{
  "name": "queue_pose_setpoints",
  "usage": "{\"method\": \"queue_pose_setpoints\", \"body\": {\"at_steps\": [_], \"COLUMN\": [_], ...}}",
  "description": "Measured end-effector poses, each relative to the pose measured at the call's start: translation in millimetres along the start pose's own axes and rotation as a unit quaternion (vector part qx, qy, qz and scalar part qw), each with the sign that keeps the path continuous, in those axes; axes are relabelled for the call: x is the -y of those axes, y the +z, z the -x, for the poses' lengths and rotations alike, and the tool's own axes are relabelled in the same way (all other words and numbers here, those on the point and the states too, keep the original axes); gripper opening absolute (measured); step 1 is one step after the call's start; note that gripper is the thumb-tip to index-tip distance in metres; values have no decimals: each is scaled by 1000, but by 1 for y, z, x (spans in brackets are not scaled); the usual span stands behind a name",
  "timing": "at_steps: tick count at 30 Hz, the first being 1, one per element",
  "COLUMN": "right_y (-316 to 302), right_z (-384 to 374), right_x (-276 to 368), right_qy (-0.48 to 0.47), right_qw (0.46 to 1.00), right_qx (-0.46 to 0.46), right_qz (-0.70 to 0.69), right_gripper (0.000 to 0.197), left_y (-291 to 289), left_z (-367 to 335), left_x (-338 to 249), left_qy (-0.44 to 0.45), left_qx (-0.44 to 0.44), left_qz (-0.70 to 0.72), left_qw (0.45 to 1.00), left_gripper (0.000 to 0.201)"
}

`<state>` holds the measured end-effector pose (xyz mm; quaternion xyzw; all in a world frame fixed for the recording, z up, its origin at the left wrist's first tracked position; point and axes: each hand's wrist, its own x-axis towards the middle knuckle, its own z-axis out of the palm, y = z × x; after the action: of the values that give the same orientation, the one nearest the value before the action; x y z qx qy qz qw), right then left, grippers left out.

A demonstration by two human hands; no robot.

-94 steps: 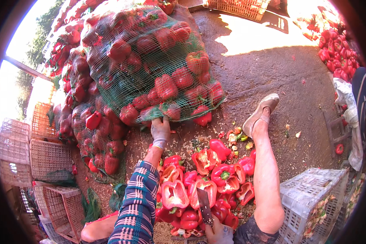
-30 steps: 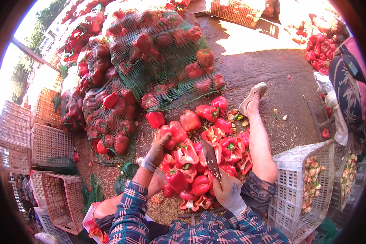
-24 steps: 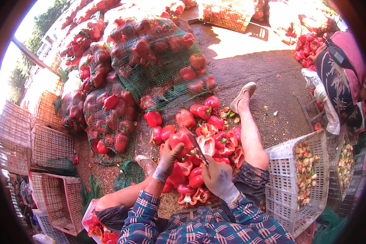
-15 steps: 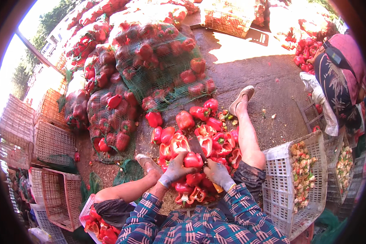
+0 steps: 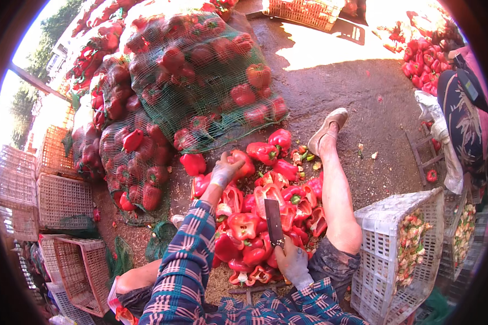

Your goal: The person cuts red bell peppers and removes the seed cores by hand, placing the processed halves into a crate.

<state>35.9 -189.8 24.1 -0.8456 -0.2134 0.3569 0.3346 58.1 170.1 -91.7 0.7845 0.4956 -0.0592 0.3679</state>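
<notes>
A heap of red bell peppers (image 5: 243, 226) lies on the ground between my legs; several are cut into halves, others whole. My left hand (image 5: 226, 170), in a grey glove, reaches over the heap's far left part. Its fingers are apart at the left side of a whole red bell pepper (image 5: 244, 164). In my right hand (image 5: 295, 265), also gloved, is a knife (image 5: 274, 221) with a dark, broad, square-ended blade pointing away from me over the cut peppers. The fingers wrap its handle, which is mostly hidden.
Green mesh sacks of peppers (image 5: 200, 81) stand far left. A whitish plastic crate (image 5: 371, 260) at my right holds pepper cores (image 5: 412, 246). Stacked crates (image 5: 65, 200) line the left side. Another person (image 5: 461, 116) works at the far right beside a pepper pile (image 5: 425, 64).
My left hand has let go of the pepper held over the heap and moved forward to another. My right hand has drawn slightly back with the knife. The whole view has shifted.
</notes>
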Motion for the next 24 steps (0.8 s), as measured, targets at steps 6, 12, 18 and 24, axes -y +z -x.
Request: {"method": "queue_pose_setpoints", "body": {"at_steps": [6, 12, 18, 24], "right_y": [-3, 1, -20, 15], "right_z": [-16, -12, 7, -10], "right_x": [-4, 0, 36, 25], "right_qy": [27, -54, -265, -114], "right_qw": [999, 994, 934, 984], "right_qx": [-37, -87, -238, -30], "right_qz": [-29, -43, -10, 135], "right_gripper": [27, 28, 33, 23], "left_y": [44, 11, -24, -8], "left_z": [-10, 30, 151, 227], "left_x": [-54, -12, -23, -13], "left_qy": [-119, -25, 86, 180], "left_qx": [-58, 80, 111, 46], "left_qz": [0, 498, 522, 328], "left_qw": [991, 863, 841, 926], "left_gripper": [96, 77, 71, 85]}}
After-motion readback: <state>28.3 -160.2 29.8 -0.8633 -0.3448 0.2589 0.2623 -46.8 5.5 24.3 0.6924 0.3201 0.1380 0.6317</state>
